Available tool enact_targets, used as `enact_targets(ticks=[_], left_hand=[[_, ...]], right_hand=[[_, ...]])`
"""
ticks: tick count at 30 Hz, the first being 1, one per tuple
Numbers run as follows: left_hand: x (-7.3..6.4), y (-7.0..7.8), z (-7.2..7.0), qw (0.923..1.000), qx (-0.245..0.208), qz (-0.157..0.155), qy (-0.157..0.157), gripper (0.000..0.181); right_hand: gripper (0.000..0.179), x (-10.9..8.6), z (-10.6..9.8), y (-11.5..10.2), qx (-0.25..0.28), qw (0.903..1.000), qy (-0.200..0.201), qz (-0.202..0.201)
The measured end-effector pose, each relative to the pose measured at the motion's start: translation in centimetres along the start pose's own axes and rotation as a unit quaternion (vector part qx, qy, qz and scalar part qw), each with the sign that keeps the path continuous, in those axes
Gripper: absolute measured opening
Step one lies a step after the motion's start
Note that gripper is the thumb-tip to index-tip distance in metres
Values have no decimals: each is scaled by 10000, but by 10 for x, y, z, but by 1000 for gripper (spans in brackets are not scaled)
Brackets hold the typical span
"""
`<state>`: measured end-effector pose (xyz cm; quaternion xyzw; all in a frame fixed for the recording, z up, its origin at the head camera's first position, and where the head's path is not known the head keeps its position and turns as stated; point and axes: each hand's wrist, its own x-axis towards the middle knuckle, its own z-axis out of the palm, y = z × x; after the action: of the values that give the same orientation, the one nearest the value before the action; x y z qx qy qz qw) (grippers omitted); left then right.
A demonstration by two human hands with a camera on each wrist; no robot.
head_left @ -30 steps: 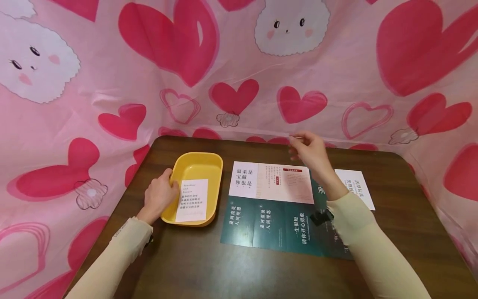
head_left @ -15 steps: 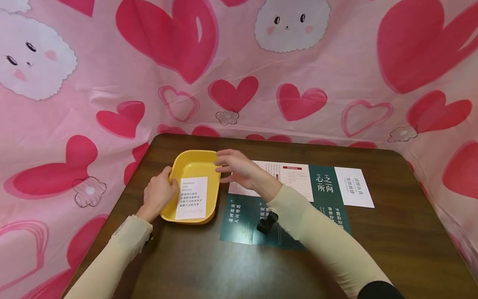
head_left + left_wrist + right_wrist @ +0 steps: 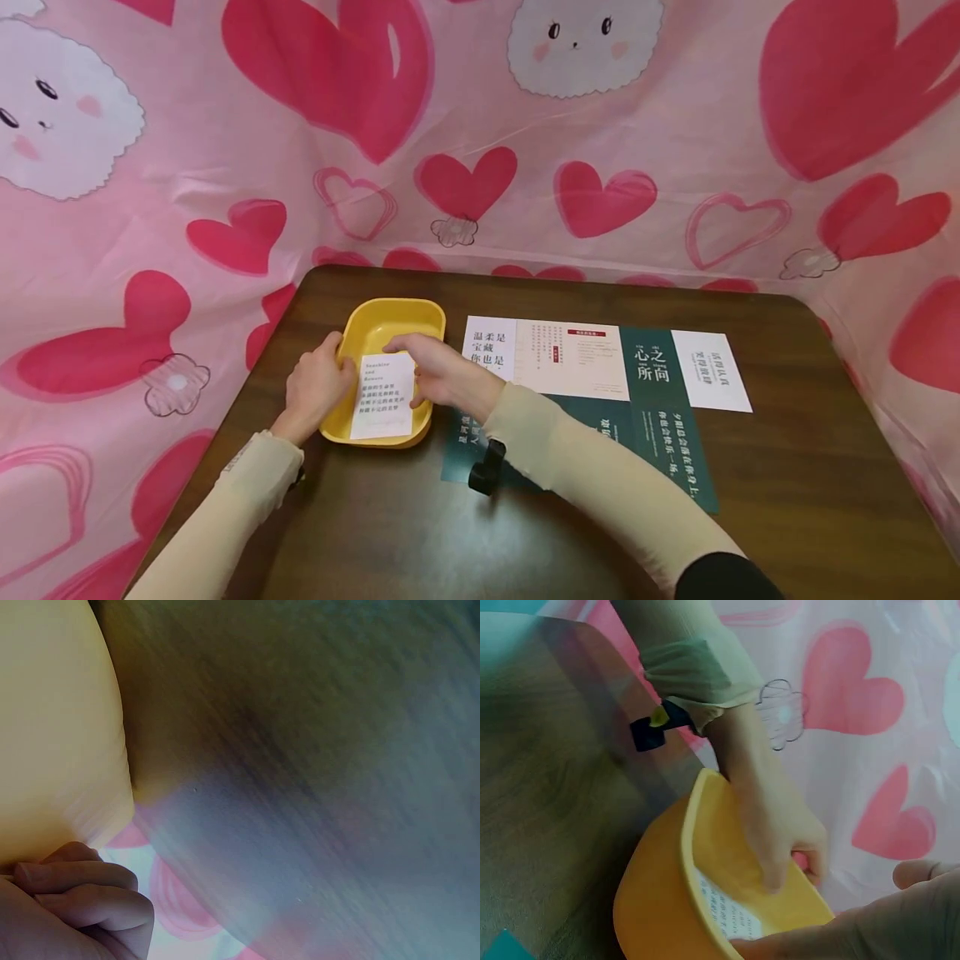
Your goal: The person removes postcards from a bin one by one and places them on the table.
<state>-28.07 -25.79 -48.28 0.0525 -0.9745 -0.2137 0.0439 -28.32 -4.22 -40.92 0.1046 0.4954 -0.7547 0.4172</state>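
Note:
A yellow plastic tray (image 3: 396,313) stands at the left of the table, with a white printed card (image 3: 381,408) lying in it. My left hand (image 3: 313,387) grips the tray's left rim, thumb inside; in the left wrist view its fingers curl against the outer wall. Over the tray's right side, my right hand (image 3: 444,372) reaches in, fingers spread apart near the card's upper and right edges. The right wrist view has one finger of it low beside the card (image 3: 724,911) and another held away. Whether it touches the card, I cannot tell.
Right of the tray lie several printed cards: dark green ones (image 3: 652,433), a cream one (image 3: 577,354) and a white one (image 3: 711,371). Pink cloth with hearts (image 3: 480,192) hangs behind the brown wooden table (image 3: 795,492).
My right hand has moved left, from above the table's back edge across the cards and down into the tray. My left hand has kept its grip on the rim.

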Motion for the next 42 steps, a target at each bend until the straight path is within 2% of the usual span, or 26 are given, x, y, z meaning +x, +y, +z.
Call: enact_targets(ticks=[3, 7, 15, 21, 33, 38, 42], left_hand=[[1, -1, -1, 10000, -47, -8, -57, 43], [2, 0, -2, 9998, -50, -103, -156, 45], [2, 2, -4, 10000, 16, 44, -7, 42], [1, 0, -3, 9999, 5, -53, -126, 44], [1, -1, -3, 9998, -3, -125, -154, 45], [1, 0, -2, 9999, 1, -72, -93, 45], [1, 0, -1, 9999, 1, -64, -97, 45]], right_hand=[[50, 6, 5, 3, 5, 9999, -35, 140], [56, 13, 6, 9, 104, 9995, -12, 288], [62, 20, 1, 7, -86, 9993, -81, 341], [68, 24, 5, 6, -88, 9976, 316, 606], [75, 24, 9, 5, -131, 9962, 666, 546], [83, 23, 10, 5, -95, 9971, 611, 439], [68, 23, 7, 8, -158, 9978, 512, 386]])
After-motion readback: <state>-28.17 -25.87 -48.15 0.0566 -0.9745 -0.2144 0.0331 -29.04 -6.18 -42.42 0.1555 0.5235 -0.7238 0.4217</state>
